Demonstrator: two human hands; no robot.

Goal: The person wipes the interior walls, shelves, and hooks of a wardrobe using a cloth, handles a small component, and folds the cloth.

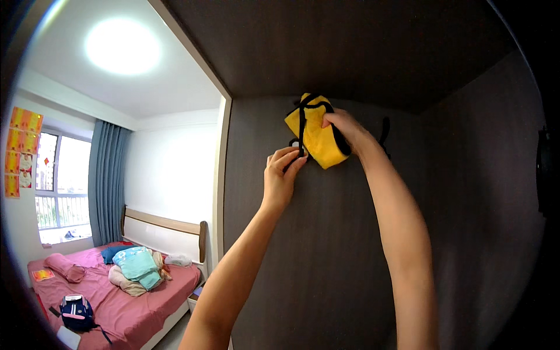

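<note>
Pinching black strap (301, 125), my left hand (281, 178) likely needs steadiness next, my right hand (345, 129) gripping yellow cloth (321, 140) below the cabinet's (309, 251) top edge.

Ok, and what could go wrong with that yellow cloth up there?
The left hand seems to pinch the black strap with just its fingertips, so the strap might slip out. The strap also crosses over the yellow cloth, so it could perhaps get tangled. And the cloth is held up in front of the dark panel, so if the right hand loosened its grip, it might drop.
</note>
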